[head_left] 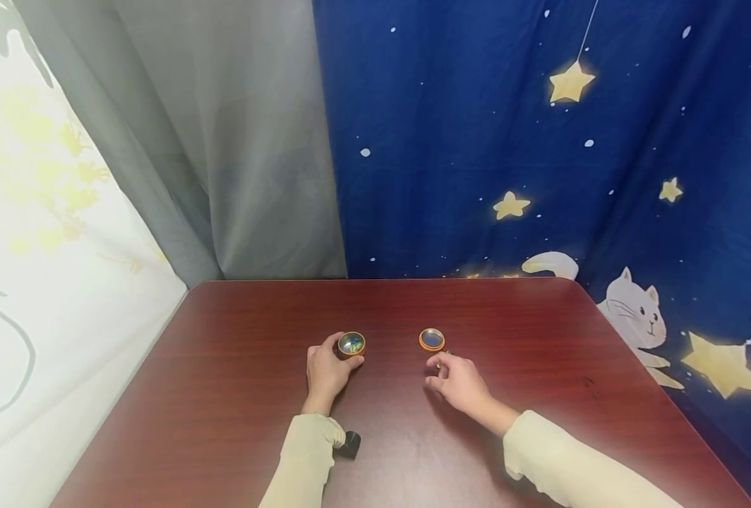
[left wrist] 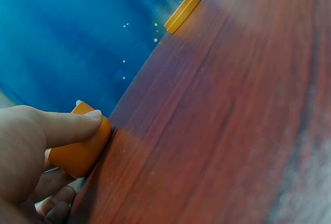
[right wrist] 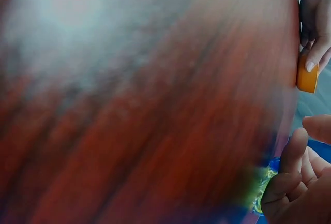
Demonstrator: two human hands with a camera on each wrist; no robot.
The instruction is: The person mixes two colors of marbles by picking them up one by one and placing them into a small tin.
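My left hand (head_left: 327, 370) grips a small round orange tin (head_left: 351, 343) at the table's middle, thumb on the near side. Greenish, shiny pieces show inside the tin from above. In the left wrist view the thumb presses along the tin's orange wall (left wrist: 85, 149). My right hand (head_left: 458, 384) is low over the table to the right, fingers bent and thumb apart from the index finger. Clear glass marbles with blue and yellow (right wrist: 265, 190) lie right by its fingers, partly hidden by them. Beyond that hand lies the round orange lid (head_left: 432, 339).
The dark red wooden table (head_left: 255, 331) has its far edge against a grey curtain (head_left: 267, 141) and a blue star-patterned curtain (head_left: 445, 141). A white printed cloth (head_left: 45, 296) hangs along the left side. A black device (head_left: 349, 444) sits at the left cuff.
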